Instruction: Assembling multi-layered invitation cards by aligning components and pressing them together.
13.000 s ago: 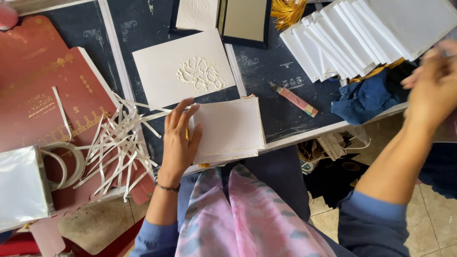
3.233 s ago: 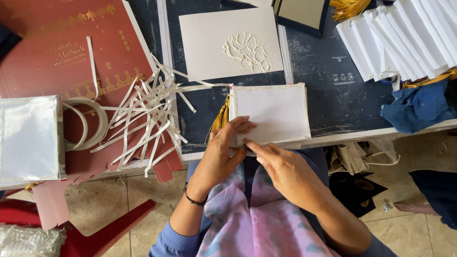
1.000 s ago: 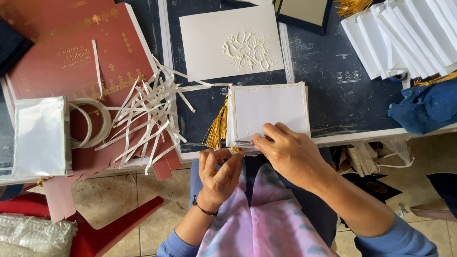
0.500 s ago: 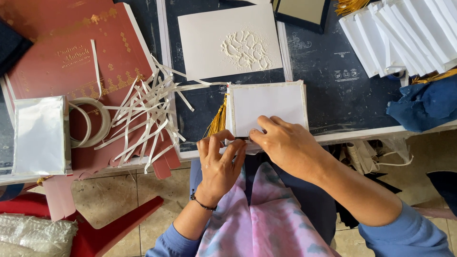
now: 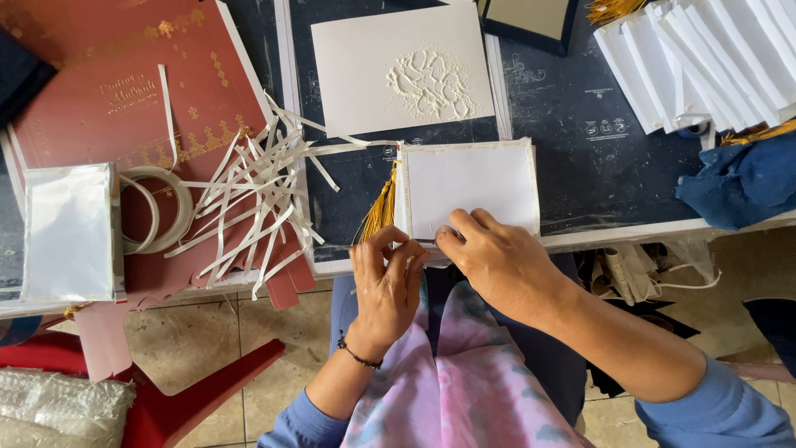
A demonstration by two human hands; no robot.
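A white card (image 5: 468, 184) with a gold tassel (image 5: 381, 211) at its left edge lies at the near edge of the dark table (image 5: 572, 116). My right hand (image 5: 493, 261) rests on the card's near edge, fingers pressing it down. My left hand (image 5: 387, 286) is just left of it at the card's near left corner, fingertips pinched together on a thin white strip. A larger white embossed card (image 5: 402, 68) lies behind.
A heap of white paper strips (image 5: 249, 195) lies left of the card, by tape rolls (image 5: 153, 207) and a white packet (image 5: 70, 232) on maroon sheets (image 5: 124, 83). Stacked white cards (image 5: 713, 50) and blue cloth (image 5: 742, 182) sit at right. A red stool (image 5: 191, 406) stands below.
My left hand has moved up from my lap to the card's near left corner beside my right hand. My right hand has stayed on the card's near edge.
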